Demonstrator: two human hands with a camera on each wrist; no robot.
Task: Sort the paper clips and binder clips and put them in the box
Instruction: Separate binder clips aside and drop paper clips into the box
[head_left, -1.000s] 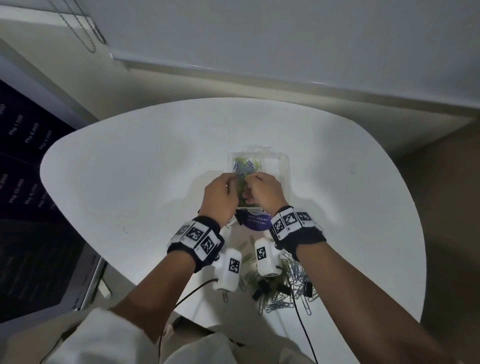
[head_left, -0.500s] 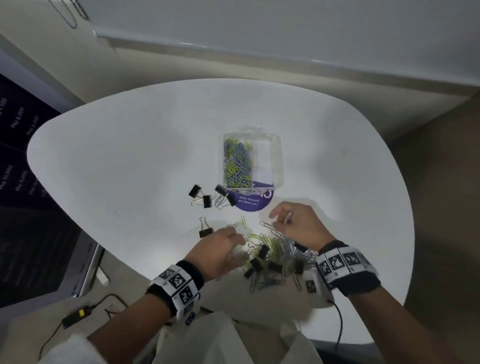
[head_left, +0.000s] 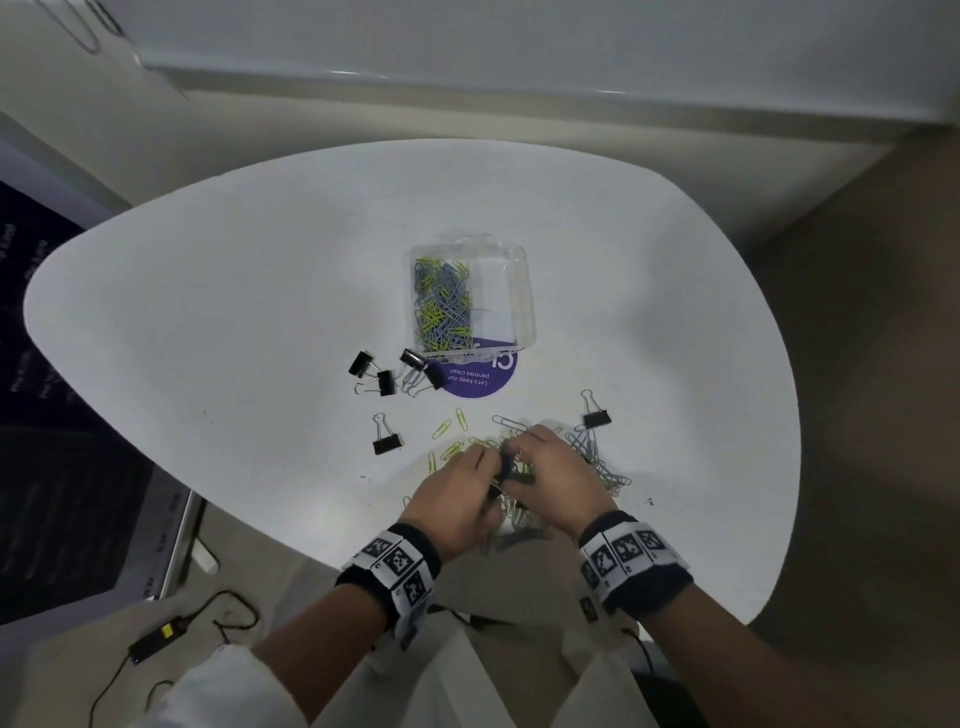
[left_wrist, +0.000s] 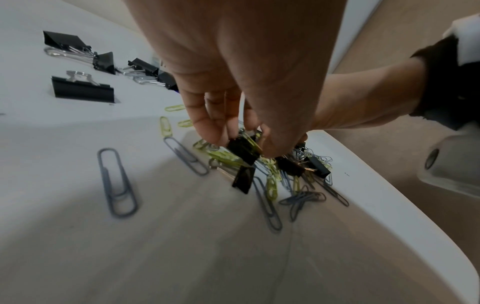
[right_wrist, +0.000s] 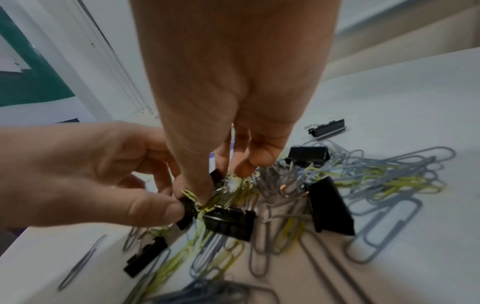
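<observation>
A clear plastic box (head_left: 522, 291) stands mid-table, with grey and yellow paper clips (head_left: 441, 304) in its left compartment. A mixed pile of paper clips and black binder clips (head_left: 597, 457) lies near the table's front edge. Both hands meet over that pile. My left hand (head_left: 491, 470) pinches a small black binder clip (left_wrist: 244, 151) tangled with yellow paper clips. My right hand (head_left: 514, 467) pinches those yellow paper clips (right_wrist: 207, 205) right beside the left thumb. More binder clips (right_wrist: 330, 205) lie in the pile under the hands.
Several black binder clips (head_left: 387, 374) lie grouped left of the box, one more (head_left: 387, 441) sits nearer and another (head_left: 595, 415) to the right. A purple round sticker (head_left: 478, 382) sits under the box's near end. The table edge (left_wrist: 376, 185) runs close behind the pile.
Both hands left the box and came back to the pile at the front edge. They have closed together, and the left hand now holds a binder clip.
</observation>
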